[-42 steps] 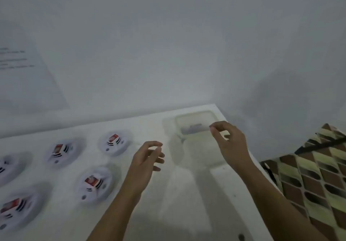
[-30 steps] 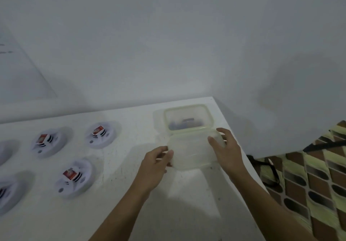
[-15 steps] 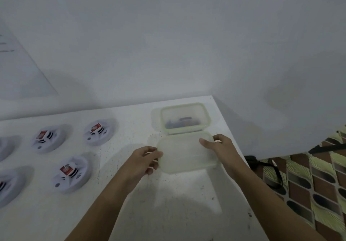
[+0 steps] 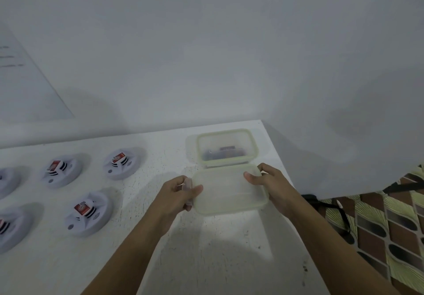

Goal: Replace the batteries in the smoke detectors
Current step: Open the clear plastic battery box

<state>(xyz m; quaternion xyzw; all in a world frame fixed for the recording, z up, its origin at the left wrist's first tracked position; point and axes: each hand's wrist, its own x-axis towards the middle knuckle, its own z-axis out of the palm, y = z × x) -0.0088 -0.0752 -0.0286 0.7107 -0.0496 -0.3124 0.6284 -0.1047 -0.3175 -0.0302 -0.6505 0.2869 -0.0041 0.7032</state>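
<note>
Seen from the head camera, both hands held a translucent, green-rimmed plastic piece (image 4: 229, 193) at the white tabletop (image 4: 206, 260); lid or box, I couldn't tell. The left hand (image 4: 181, 196) had its grip clamped on the 9 o'clock edge, thumb on top. The right hand (image 4: 270, 184) gripped the 3 o'clock edge the same way. Just beyond, at 12 o'clock, sat an open container (image 4: 251, 137) with dark batteries (image 4: 226, 153) inside. The smoke detectors (image 4: 88, 212) lay off toward 9 o'clock, each with a red-labelled block in its middle.
</note>
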